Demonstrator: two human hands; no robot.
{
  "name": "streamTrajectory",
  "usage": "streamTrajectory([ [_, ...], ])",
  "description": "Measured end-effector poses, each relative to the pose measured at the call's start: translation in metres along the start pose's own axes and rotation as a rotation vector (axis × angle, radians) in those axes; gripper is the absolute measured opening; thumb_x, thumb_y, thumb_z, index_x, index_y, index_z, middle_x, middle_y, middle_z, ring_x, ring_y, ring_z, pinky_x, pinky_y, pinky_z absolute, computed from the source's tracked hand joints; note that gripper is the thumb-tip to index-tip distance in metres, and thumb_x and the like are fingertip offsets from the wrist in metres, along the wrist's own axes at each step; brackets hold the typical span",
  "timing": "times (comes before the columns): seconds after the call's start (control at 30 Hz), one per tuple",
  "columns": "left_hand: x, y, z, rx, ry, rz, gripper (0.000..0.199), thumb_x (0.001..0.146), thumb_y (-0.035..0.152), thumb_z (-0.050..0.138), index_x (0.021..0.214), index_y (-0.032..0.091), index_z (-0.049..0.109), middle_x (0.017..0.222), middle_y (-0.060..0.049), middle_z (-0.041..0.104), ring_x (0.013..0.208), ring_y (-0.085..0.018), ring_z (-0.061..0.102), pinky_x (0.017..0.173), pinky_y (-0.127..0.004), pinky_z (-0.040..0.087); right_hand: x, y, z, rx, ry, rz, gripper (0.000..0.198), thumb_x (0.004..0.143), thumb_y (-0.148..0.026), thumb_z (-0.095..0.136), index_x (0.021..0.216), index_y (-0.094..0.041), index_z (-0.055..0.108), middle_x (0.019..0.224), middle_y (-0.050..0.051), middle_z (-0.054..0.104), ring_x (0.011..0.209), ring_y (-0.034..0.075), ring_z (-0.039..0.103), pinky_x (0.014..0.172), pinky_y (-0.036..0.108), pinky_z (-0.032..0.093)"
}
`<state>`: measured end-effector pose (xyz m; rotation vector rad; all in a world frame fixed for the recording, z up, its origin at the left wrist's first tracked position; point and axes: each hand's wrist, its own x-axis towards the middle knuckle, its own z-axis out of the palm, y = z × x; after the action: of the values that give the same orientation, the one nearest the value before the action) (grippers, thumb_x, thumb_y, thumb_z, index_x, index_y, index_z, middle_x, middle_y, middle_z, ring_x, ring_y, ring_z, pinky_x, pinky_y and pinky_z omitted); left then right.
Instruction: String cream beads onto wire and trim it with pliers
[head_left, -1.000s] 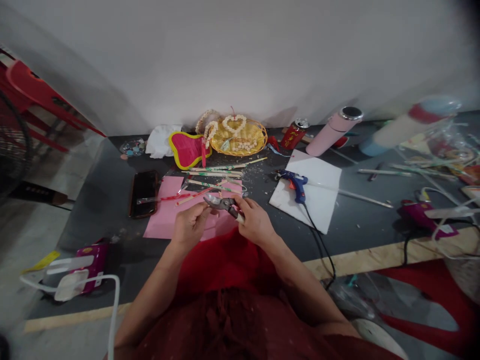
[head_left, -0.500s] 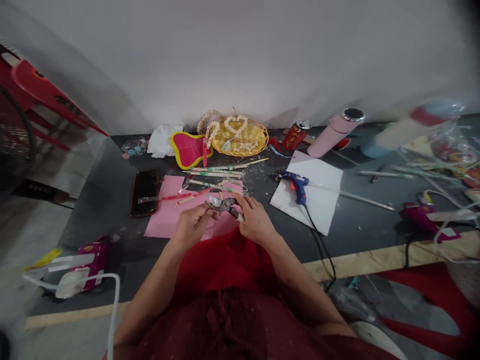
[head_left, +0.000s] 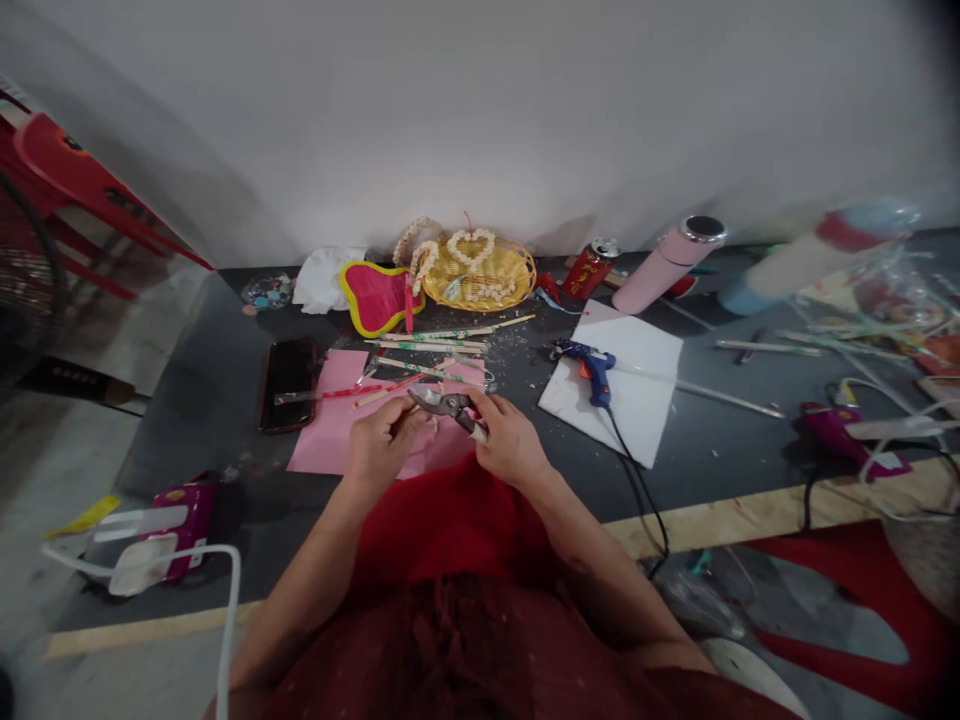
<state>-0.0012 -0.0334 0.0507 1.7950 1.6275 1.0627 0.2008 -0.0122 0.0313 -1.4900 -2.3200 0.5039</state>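
Observation:
My right hand (head_left: 511, 438) is wrapped round the handles of a pair of pruning shears (head_left: 448, 404), whose blades point left over the pink paper (head_left: 322, 440). Close to the blade tips, my left hand (head_left: 381, 438) is closed in a pinch; what lies between its fingers is too small and hidden to name. Thin sticks in printed wrappers (head_left: 431, 346) lie just beyond the hands, with small pale crumbs scattered beside them.
A blue glue gun (head_left: 598, 380) rests on a white board (head_left: 652, 420), its cord trailing off the front edge. Behind stand a golden basket (head_left: 517, 275), red can (head_left: 591, 270) and pink flask (head_left: 667, 265). A phone (head_left: 288, 385) lies left; purple boxes with white cables sit at both sides.
The shears have turned slightly, and their blades show more plainly above my left fingers. My left hand has shifted a little; my right hand keeps its grip.

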Motion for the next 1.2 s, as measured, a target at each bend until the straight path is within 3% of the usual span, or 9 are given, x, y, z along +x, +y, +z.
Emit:
streamTrajectory([
  [0.13,0.0,-0.004,0.004,0.056,0.049,0.063,0.024,0.089,0.032,0.051,0.088,0.018,0.07,0.079,-0.001,0.073,0.066,-0.011,0.064,0.063,-0.018,0.048,0.002,0.002,0.001,-0.039,-0.02,0.01,0.066,0.076,-0.013,0.048,0.14,-0.019,0.035,0.116,0.01,0.057,0.106,0.025,0.05,0.091,0.035,0.04],
  [0.3,0.001,-0.004,0.0,0.019,-0.073,0.116,0.028,0.091,0.03,0.045,0.088,0.018,0.07,0.082,-0.002,0.074,0.072,-0.013,0.067,0.069,-0.02,0.051,0.001,0.003,-0.001,-0.042,-0.038,-0.003,0.069,0.075,-0.012,0.048,0.142,-0.02,0.032,0.126,0.01,0.053,0.111,0.025,0.046,0.094,0.038,0.038],
  [0.63,-0.001,0.004,-0.004,-0.099,-0.096,0.05,0.027,0.091,0.03,0.046,0.081,0.016,0.067,0.079,-0.002,0.073,0.074,-0.013,0.067,0.069,-0.019,0.05,-0.001,0.001,0.0,-0.006,0.006,-0.012,0.053,0.08,-0.014,0.045,0.133,-0.018,0.045,0.105,0.009,0.061,0.095,0.022,0.054,0.084,0.031,0.043],
  [0.9,-0.001,-0.003,0.0,0.012,-0.054,0.038,0.025,0.09,0.032,0.049,0.084,0.017,0.069,0.082,-0.001,0.073,0.073,-0.012,0.066,0.067,-0.019,0.048,0.002,0.002,0.002,-0.018,0.008,-0.001,0.06,0.078,-0.015,0.048,0.137,-0.019,0.04,0.115,0.01,0.059,0.104,0.024,0.051,0.089,0.035,0.041],
  [1.03,0.002,-0.003,-0.004,-0.027,-0.155,0.086,0.031,0.092,0.029,0.043,0.077,0.018,0.068,0.081,-0.002,0.073,0.074,-0.013,0.066,0.069,-0.02,0.049,0.003,0.005,0.001,-0.042,-0.005,-0.021,0.068,0.075,-0.014,0.05,0.141,-0.02,0.035,0.124,0.01,0.055,0.109,0.026,0.047,0.091,0.037,0.039],
  [1.2,0.004,0.001,-0.013,-0.108,-0.266,0.046,0.033,0.091,0.028,0.042,0.07,0.017,0.065,0.07,-0.001,0.069,0.064,-0.011,0.063,0.062,-0.019,0.048,0.002,0.005,0.0,-0.032,-0.022,-0.045,0.059,0.08,-0.016,0.048,0.138,-0.019,0.039,0.12,0.011,0.056,0.107,0.025,0.049,0.091,0.036,0.039],
])
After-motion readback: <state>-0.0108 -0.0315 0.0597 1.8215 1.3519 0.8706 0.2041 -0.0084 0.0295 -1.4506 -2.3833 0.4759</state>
